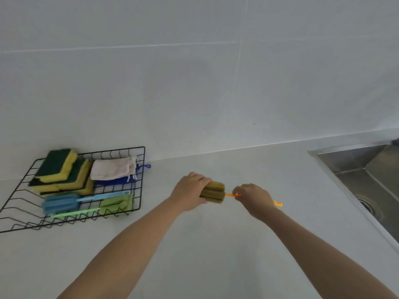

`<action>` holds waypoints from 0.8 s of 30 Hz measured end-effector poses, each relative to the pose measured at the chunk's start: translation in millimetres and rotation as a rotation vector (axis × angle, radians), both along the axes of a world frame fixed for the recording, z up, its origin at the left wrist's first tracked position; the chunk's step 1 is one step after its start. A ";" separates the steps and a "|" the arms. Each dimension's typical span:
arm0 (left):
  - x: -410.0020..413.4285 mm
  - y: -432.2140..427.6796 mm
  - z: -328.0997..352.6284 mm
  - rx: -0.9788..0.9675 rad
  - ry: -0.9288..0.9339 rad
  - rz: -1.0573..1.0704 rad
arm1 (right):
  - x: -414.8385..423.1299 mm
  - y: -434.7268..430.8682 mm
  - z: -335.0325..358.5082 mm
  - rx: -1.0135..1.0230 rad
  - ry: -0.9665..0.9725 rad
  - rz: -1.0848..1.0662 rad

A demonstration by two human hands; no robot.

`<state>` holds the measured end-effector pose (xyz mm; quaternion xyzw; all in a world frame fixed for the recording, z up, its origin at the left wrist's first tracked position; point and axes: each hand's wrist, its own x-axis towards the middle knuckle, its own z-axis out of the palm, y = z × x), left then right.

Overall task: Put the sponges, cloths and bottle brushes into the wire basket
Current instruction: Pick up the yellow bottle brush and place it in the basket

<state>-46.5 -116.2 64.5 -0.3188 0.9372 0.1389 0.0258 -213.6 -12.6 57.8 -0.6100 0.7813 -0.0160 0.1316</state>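
Head view: sponges, cloths and two bottle brushes already in the wire basket. One left, by the look: orange bottle brush above the counter, left hand wrapped round its head, right hand pinching its handle.

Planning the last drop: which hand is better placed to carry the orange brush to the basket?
Probably the left hand: it grips the orange brush by its sponge head, on the side nearer the wire basket. The right hand pinches the handle, farther away.
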 end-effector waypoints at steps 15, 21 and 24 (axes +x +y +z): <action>228.5 -59.9 24.9 -0.150 0.011 0.405 | 202.8 -129.8 28.5 -0.104 0.122 0.411; 290.2 -82.7 15.2 -0.111 -0.005 0.487 | 264.0 -169.3 19.1 -0.083 0.145 0.489; 315.7 -93.9 7.7 -0.070 -0.002 0.520 | 288.5 -185.8 12.0 -0.037 0.146 0.523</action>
